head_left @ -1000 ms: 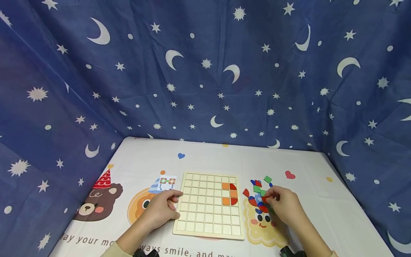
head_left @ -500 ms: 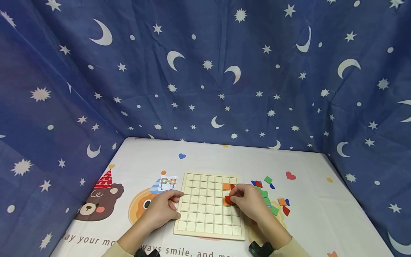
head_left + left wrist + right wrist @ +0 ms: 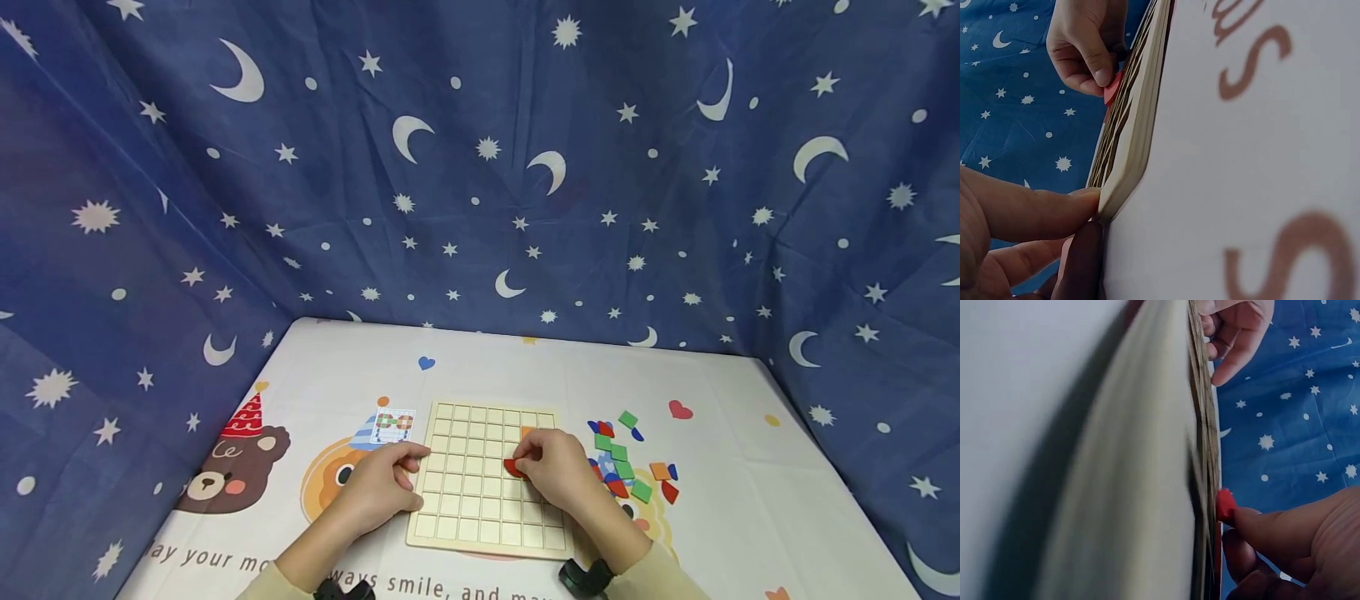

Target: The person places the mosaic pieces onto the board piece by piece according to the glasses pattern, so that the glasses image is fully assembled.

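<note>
Right hand: the right hand (image 3: 558, 471) is over the right half of the wooden grid board (image 3: 468, 483), fingers curled, pinching a red piece (image 3: 513, 467) between thumb and fingertips; the piece is at the board's surface.
Red piece: it sits about the middle row, right of the board's centre, just below an orange tile (image 3: 527, 432) near the board's far right corner.
Left hand: the left hand (image 3: 375, 492) rests on the bench (image 3: 495, 367) against the board's left edge, thumb and fingers lightly bent and pressed to the edge.
Loose pieces: a heap of coloured pieces (image 3: 626, 462) lies on the bench just right of the board.
Pattern card: a pattern card (image 3: 392, 425) lies just off the board's far left corner.
</note>
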`<move>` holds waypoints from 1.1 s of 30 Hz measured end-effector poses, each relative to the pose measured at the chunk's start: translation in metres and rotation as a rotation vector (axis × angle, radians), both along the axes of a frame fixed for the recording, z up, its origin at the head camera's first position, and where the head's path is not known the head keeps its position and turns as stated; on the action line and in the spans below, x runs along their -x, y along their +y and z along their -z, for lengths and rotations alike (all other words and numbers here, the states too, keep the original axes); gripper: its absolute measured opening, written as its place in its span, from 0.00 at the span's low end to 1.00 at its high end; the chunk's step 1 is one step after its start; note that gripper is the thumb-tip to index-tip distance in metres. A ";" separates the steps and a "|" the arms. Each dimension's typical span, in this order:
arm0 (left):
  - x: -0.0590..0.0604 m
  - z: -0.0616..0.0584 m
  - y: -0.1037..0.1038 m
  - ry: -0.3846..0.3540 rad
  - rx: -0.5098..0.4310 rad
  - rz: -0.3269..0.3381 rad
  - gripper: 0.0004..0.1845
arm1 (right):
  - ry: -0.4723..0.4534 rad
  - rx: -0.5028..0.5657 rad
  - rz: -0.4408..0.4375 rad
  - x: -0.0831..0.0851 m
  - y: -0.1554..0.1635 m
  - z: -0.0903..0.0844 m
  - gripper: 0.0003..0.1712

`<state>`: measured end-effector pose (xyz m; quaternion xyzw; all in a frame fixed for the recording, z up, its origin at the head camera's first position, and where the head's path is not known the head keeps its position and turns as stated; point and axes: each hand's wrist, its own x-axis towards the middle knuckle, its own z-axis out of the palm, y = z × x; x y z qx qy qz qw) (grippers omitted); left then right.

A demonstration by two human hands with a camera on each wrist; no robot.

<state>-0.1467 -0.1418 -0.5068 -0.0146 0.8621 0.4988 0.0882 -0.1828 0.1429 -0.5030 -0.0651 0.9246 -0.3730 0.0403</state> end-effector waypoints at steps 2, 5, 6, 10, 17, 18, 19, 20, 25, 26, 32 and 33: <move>0.000 0.001 0.000 0.005 0.001 0.001 0.36 | 0.004 -0.009 -0.016 0.000 0.000 0.001 0.09; 0.000 0.002 0.000 0.012 0.005 0.002 0.34 | -0.004 -0.021 -0.047 -0.001 0.001 0.000 0.09; 0.001 0.002 0.000 0.014 0.007 0.002 0.34 | -0.003 -0.032 -0.060 -0.002 0.001 0.000 0.09; 0.002 0.003 0.000 0.010 0.010 -0.006 0.34 | 0.021 -0.084 -0.108 -0.002 0.002 0.000 0.11; 0.002 0.004 0.000 0.006 0.020 0.011 0.35 | 0.045 -0.118 -0.118 -0.002 0.002 0.000 0.10; 0.001 0.004 0.000 0.007 0.023 0.018 0.36 | 0.039 -0.114 -0.115 -0.002 0.002 0.001 0.10; 0.001 0.003 0.000 0.010 0.028 0.027 0.37 | 0.036 -0.113 -0.112 -0.002 0.003 0.001 0.10; 0.001 0.003 -0.001 0.012 0.033 0.036 0.38 | 0.035 -0.111 -0.111 -0.002 0.003 0.000 0.09; -0.001 -0.002 -0.002 0.019 0.054 0.085 0.44 | 0.052 -0.118 -0.107 -0.003 0.003 -0.001 0.09; -0.001 -0.002 -0.003 0.018 0.056 0.091 0.45 | 0.057 -0.121 -0.108 -0.003 0.003 0.000 0.09; -0.001 -0.004 -0.003 0.017 0.056 0.098 0.48 | 0.073 -0.127 -0.127 -0.003 0.003 0.000 0.08; -0.001 -0.004 -0.003 0.018 0.054 0.098 0.47 | 0.075 -0.122 -0.128 -0.003 0.004 -0.001 0.08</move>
